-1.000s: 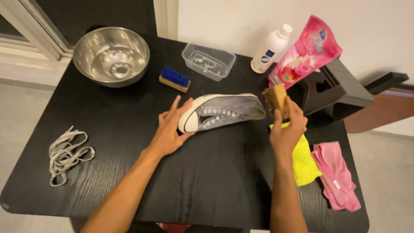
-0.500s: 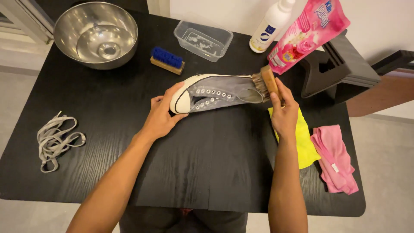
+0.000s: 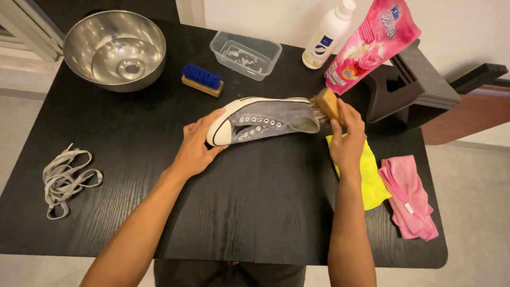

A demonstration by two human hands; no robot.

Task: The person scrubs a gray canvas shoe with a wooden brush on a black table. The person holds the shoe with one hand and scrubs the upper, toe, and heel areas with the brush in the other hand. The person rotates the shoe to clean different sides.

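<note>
Brushing a laceless grey sneaker [image 3: 263, 120] lying mid-counter [image 3: 255, 212].
Left hand [image 3: 195, 149] clamps the white toe cap; right hand [image 3: 346, 142] grips a wooden brush [image 3: 324, 105], bristles touching the heel opening. Best kept pinned firm, with short, light strokes at the collar.

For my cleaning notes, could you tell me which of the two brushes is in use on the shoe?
The plain wooden brush in the right hand, bristles against the grey shoe; the blue-bristled brush lies untouched.
</note>
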